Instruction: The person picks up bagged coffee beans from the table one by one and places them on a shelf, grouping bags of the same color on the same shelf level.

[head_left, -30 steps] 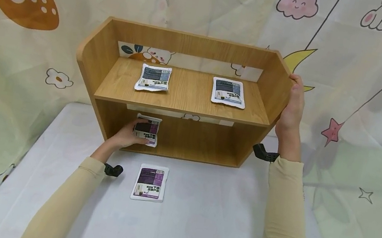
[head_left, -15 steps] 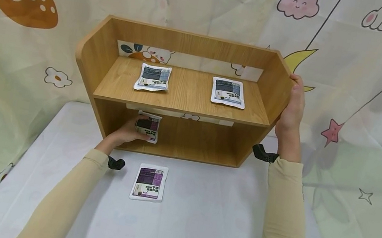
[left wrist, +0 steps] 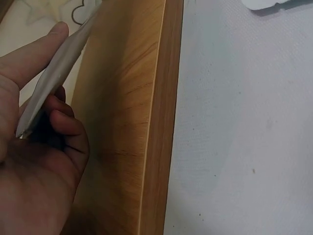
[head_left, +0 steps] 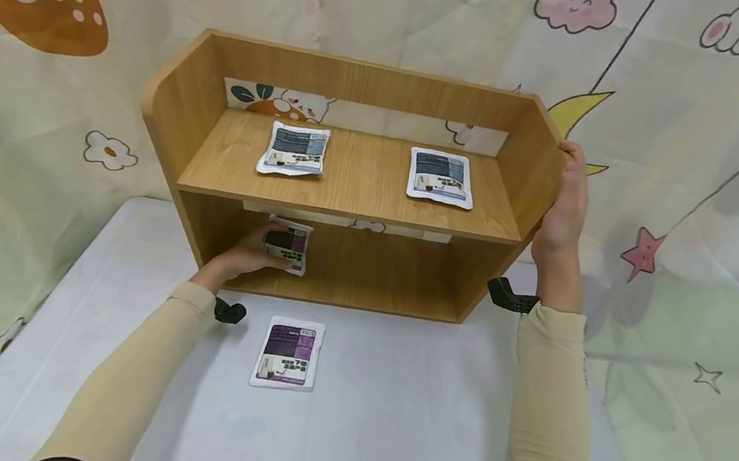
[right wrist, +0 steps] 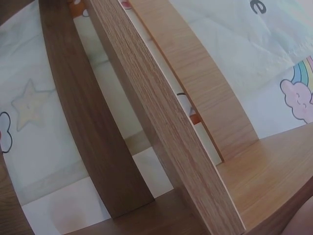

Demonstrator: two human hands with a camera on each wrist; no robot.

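Observation:
My left hand [head_left: 248, 253] pinches a white packet with a dark purple label [head_left: 288, 246] between thumb and fingers, inside the lower compartment at its left. In the left wrist view the packet [left wrist: 58, 71] appears edge-on and tilted, just over the wooden board; whether it touches the board I cannot tell. My right hand [head_left: 565, 214] grips the right side panel of the wooden shelf [head_left: 360, 215]. A second purple-labelled packet [head_left: 288, 354] lies flat on the table before the shelf. On the upper board lie two blue-labelled packets, one left [head_left: 294, 150] and one right [head_left: 441, 177].
The shelf stands at the back of a table with a white cloth [head_left: 382, 420]. Behind it hangs a curtain with cartoon prints [head_left: 405, 16]. The shelf's left side panel [head_left: 178, 101] rises beside my left forearm.
My left hand has moved slightly farther into the lower compartment with the packet, which now sits a little higher in view. My right hand keeps its grip on the side panel.

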